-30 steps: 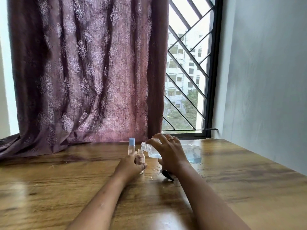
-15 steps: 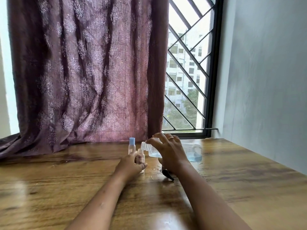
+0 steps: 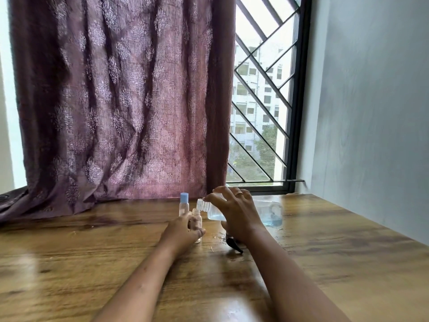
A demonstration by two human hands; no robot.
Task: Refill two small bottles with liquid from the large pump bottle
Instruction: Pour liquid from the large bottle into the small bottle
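Observation:
My right hand [image 3: 236, 214] holds the large clear bottle [image 3: 269, 213] tipped on its side, pump removed, its threaded neck just above the mouth of a small open bottle [image 3: 197, 219]. Blue liquid lies along the large bottle's lower side. My left hand [image 3: 183, 231] grips the small open bottle upright on the wooden table [image 3: 92, 252]. A second small clear bottle with a light blue cap [image 3: 184, 204] stands just behind and left of it. A black pump head [image 3: 233, 244] lies on the table under my right wrist.
A maroon patterned curtain [image 3: 116, 101] hangs behind the table and drapes onto its far left edge. A barred window [image 3: 262, 101] is at the back right, and a grey wall [image 3: 371, 112] borders the table's right side. Small wet spots lie near the pump head.
Almost nothing has moved. The large bottle stays tipped over the small open bottle, and both hands keep their grips.

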